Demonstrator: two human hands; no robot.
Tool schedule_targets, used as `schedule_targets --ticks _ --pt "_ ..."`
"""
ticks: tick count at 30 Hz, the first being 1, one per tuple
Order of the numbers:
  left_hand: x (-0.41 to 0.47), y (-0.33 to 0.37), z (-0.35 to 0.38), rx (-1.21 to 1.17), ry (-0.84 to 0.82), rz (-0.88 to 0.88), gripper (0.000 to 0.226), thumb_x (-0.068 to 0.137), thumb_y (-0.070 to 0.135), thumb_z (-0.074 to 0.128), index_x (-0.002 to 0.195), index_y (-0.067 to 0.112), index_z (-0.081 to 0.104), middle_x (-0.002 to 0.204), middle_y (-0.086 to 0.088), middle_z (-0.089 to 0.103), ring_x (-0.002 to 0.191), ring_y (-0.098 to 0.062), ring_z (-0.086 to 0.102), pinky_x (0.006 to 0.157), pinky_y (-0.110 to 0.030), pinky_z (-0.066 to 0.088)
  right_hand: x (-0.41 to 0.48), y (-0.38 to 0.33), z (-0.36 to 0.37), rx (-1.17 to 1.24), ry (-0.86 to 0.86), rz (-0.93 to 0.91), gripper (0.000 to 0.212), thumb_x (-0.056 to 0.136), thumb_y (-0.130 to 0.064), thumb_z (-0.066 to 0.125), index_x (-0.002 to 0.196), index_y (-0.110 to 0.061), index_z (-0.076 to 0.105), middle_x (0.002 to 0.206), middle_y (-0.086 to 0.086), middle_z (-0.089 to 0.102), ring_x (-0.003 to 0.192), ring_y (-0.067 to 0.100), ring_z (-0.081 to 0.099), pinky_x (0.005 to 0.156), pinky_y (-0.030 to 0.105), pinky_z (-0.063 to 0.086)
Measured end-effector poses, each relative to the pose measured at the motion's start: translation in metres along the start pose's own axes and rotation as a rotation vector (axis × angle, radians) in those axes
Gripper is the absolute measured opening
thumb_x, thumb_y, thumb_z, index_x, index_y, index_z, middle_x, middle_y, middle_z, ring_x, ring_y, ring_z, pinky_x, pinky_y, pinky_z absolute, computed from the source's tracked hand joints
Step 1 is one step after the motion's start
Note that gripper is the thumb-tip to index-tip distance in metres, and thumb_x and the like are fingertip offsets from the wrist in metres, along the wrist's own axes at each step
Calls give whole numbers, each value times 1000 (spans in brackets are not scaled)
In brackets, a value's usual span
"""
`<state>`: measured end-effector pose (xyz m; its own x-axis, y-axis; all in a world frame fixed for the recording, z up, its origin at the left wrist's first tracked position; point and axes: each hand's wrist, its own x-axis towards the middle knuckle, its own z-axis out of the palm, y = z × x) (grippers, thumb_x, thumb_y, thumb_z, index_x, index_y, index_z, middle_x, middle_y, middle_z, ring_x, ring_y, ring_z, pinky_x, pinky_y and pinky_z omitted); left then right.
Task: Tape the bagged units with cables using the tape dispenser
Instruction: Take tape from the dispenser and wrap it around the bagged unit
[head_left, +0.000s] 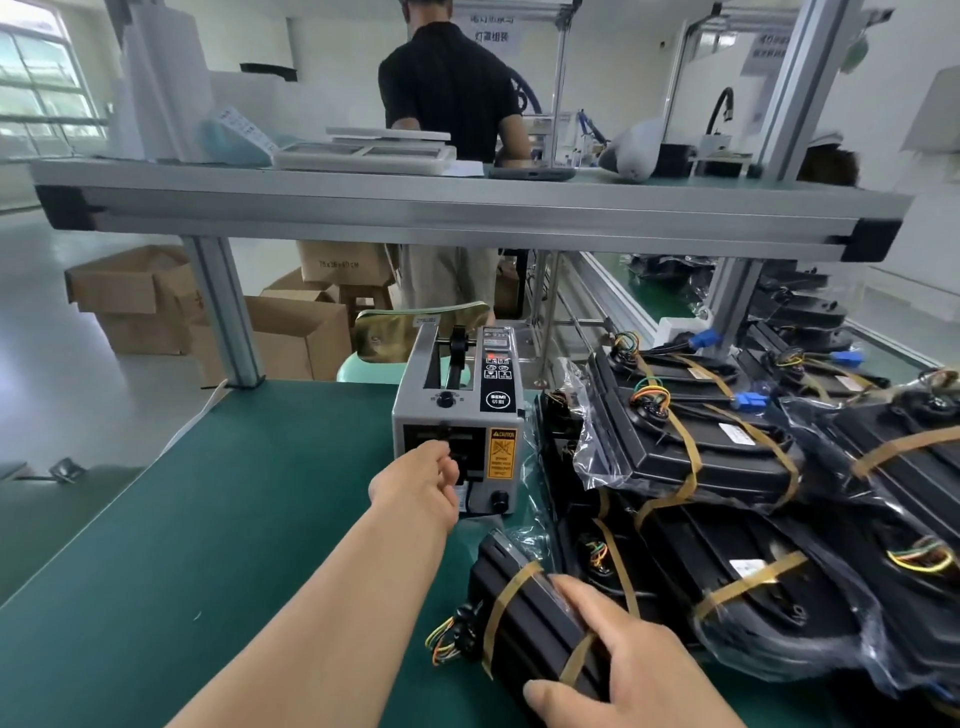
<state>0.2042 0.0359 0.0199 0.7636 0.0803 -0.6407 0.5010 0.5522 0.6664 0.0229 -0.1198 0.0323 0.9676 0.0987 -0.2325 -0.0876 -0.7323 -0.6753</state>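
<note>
A grey tape dispenser (457, 415) stands on the green table (208, 519) in the middle. My left hand (418, 486) reaches to its front slot, fingertips at the dark opening; whether they pinch tape is hidden. My right hand (623, 660) grips a black bagged unit (519, 618) standing on edge near the front. Two brownish tape bands wrap this unit, and coloured cables hang from its left end.
A stack of taped bagged units (727, 467) with cables and blue connectors fills the right side of the table. An aluminium shelf (467, 208) crosses overhead. A person in a black shirt (452, 88) stands beyond it. Cardboard boxes (135, 296) sit on the floor at left.
</note>
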Motion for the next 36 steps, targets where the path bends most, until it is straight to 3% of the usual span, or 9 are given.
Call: schedule_targets --ticks 3,6,11,13,16,23,29,34,36 --pt "-4 -4 3 -36 21 55 15 92 14 61 104 19 53 58 7 47 40 -3 39 34 -17 27 -2 0 1 51 15 -11 58 83 -60 67 121 -68 23 110 -25 63 104 -7 57 88 4 39" --pt "-24 -8 -11 46 -42 239 11 88 12 67 82 16 59 50 7 47 38 -5 39 38 -18 29 -5 4 1 126 45 -22 51 80 -52 72 104 -70 31 95 -30 70 94 -18 60 78 -4 38" --pt "-86 -21 -59 537 -292 604 26 73 39 73 61 17 64 56 -1 49 51 -11 41 63 -27 38 -8 4 4 177 86 -34 48 76 -50 76 104 -67 41 93 -32 69 91 -19 60 75 -3 40" --pt "-99 -27 -73 690 -350 617 36 66 50 70 67 14 65 55 -1 47 52 -10 41 66 -27 37 -9 2 7 205 81 -41 48 75 -46 77 107 -64 46 98 -31 70 92 -13 64 84 4 46" --pt "-105 -32 -80 773 -324 616 25 75 44 75 71 20 70 54 0 40 53 -13 34 59 -20 37 -11 -1 10 187 86 -49 57 75 -46 75 122 -59 45 100 -30 69 93 -9 65 93 17 50" --pt "-102 -36 -77 748 -325 581 18 78 30 76 65 19 71 52 3 37 49 -10 30 44 -8 33 -12 -3 14 158 117 -50 75 74 -51 73 141 -51 38 102 -25 70 97 -7 64 96 19 49" --pt "-104 -40 -71 682 -323 571 19 80 22 76 62 16 71 53 2 40 45 -9 29 44 -11 33 -12 -2 15 152 116 -85 72 69 -54 68 134 -54 41 97 -37 67 91 -12 64 90 15 50" --pt "-108 -42 -66 671 -304 598 22 82 17 75 60 18 72 43 14 48 36 1 39 42 -7 33 -13 -3 13 142 113 -100 52 72 -51 70 104 -74 37 97 -44 63 91 -14 63 85 9 49" --pt "-109 -43 -65 679 -283 626 21 82 17 75 61 18 72 41 14 48 35 2 41 41 -6 32 -13 -2 13 149 115 -101 51 72 -51 70 105 -73 37 97 -43 63 91 -13 63 86 11 50"
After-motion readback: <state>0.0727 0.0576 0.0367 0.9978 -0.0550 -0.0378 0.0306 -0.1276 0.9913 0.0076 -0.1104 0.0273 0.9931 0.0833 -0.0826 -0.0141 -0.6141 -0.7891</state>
